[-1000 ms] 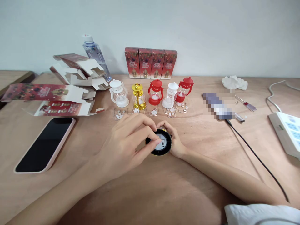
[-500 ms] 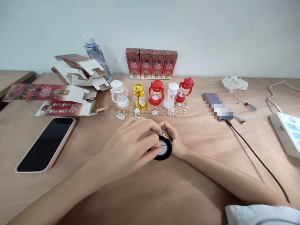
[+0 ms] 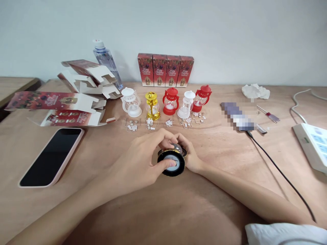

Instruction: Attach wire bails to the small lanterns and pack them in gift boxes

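A small black lantern (image 3: 181, 168) with a gold rim lies tilted between my hands, its round base facing me. My left hand (image 3: 150, 153) is closed on it, the thumb pressed on the pale disc in the base and the fingers over the clear body. Behind the lantern, my right hand (image 3: 191, 154) grips its far side; part of those fingers is hidden. Beyond stand white lanterns (image 3: 131, 105), a gold lantern (image 3: 152, 109) and red lanterns (image 3: 170, 103) in a row. Wire frames (image 3: 187, 124) with button cells and small white pieces lie before them.
Red boxes (image 3: 159, 69) stand against the wall. Opened cartons (image 3: 51, 102), a bottle (image 3: 108, 64) and a phone (image 3: 51, 158) lie left. On the right are a screwdriver (image 3: 270, 115), crumpled tissue (image 3: 255, 91), a black cable (image 3: 281, 166) and a power strip (image 3: 313, 143).
The lantern has turned so its base faces me more fully and shifted slightly left. My left fingers have moved from its base to the body, leaving the thumb on the disc.
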Demonstrator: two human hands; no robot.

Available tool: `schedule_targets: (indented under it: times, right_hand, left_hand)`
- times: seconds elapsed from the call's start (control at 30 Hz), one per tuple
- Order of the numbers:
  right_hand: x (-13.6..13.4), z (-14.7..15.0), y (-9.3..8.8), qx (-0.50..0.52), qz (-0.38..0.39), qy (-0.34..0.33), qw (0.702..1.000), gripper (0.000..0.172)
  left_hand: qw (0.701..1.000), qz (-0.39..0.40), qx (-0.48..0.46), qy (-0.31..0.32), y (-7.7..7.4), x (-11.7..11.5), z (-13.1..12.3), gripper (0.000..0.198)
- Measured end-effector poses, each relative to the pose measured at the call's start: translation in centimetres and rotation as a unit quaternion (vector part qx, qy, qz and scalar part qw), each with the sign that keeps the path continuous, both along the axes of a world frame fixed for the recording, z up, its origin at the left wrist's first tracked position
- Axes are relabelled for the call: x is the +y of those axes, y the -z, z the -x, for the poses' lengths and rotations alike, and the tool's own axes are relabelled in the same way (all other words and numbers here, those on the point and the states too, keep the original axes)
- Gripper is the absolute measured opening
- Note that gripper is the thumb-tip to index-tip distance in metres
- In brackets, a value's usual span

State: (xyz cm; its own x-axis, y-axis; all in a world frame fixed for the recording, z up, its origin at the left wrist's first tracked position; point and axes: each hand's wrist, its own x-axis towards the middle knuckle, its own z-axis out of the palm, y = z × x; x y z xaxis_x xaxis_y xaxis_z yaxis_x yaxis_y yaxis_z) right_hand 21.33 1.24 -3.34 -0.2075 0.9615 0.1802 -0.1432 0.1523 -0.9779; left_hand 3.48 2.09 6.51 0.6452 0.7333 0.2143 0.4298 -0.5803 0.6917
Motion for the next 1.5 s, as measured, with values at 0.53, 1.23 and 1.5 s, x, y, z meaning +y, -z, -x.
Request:
schedule_targets:
  times: [0.53,1.23,1.5]
  right_hand:
    - [0.1,-0.1,0.0,-0.034,-0.021,-0.030,0.999,0.026]
    - [7.5,-13.9,1.0,-0.637,-0.061,0.503,0.580,0.042]
    - [7.9,-17.4,2.2,-0.692,0.021,0.494,0.525,0.044]
  left_hand:
    - [0.999,0.043,-0.008,-0.018,0.2,-0.1,-0.2,0.019]
    - [0.998,-0.028,-0.052,-0.034,-2.4,-0.1,1.0,0.010]
    - [0.997,-0.043,-0.058,-0.029,-2.1,-0.3,1.1,0.013]
